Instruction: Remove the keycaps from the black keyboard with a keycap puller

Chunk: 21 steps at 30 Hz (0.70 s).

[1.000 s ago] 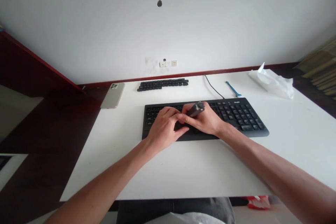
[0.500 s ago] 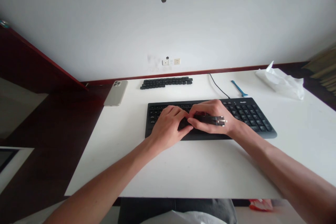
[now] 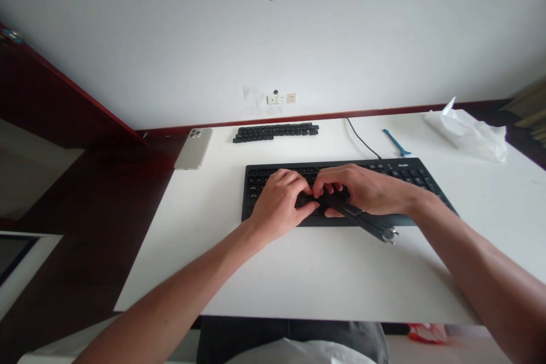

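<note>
- Left hand: lay on the left-centre of the black keyboard, fingers curled downward over the keys. Whether those fingers gripped anything could not be determined.
- Right hand: positioned over the keyboard's centre, just beside the left hand, with fingers closed around a dark tool.
- Dark tool: held at a slant across the keyboard's front edge. Its inner end was hidden under the fingers; its metal tip projected past the keyboard, above the desk.
- Keyboard: lay flat on a white desk, with its keys in place around the hands. Keys beneath the hands were not visible.
- Loose black keycaps: arranged in a long cluster between the keyboard and the wall.
- Smartphone: lay back-up at the desk's far left, cameras toward the wall.
- Black cable: ran from the keyboard's far edge toward the wall.
- Blue tool: lay to the right of the cable.
- Crumpled white tissue packet: lay at the far right corner.
</note>
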Motion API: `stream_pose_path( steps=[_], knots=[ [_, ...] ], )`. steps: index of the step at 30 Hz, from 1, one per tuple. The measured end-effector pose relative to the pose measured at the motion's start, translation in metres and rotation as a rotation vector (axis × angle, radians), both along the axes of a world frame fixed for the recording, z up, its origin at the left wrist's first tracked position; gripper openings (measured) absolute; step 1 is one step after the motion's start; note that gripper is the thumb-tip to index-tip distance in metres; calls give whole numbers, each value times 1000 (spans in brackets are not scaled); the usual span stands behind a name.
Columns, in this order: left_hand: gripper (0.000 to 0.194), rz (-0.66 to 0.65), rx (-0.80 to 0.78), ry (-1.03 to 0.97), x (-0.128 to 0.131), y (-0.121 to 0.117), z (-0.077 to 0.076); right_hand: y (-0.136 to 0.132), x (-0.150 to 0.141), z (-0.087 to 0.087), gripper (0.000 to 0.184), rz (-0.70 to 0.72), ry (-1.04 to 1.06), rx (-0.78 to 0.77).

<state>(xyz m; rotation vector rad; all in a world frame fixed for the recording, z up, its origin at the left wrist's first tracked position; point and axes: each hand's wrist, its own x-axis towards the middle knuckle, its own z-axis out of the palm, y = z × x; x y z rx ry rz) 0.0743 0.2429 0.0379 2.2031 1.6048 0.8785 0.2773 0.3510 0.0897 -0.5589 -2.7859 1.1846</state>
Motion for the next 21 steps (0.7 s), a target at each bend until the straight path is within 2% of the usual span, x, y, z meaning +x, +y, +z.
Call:
stream_pose_path(
  steps=[4, 8, 11, 13, 16, 21],
  knots=[
    [14, -2, 0, -8, -1, 0, 0, -25, 0, -2, 3, -70, 108, 146],
    [16, -21, -6, 13, -3, -1, 0, -62, 7, -14, 14, -206, 137, 275],
    [34, -32, 11, 34, -4, -2, 0, -87, 11, -29, 33, -328, 208, 342],
    [44, -48, 21, 48, -6, -3, -1, -100, 10, -38, 35, -419, 237, 375],
    [54, -108, 13, 96, -9, -3, -3, -113, 2, -42, 26, -520, 286, 377],
    [62, -161, 4, 163, -14, -3, -4, -127, -19, -36, 16, -656, 338, 277]
  ],
)
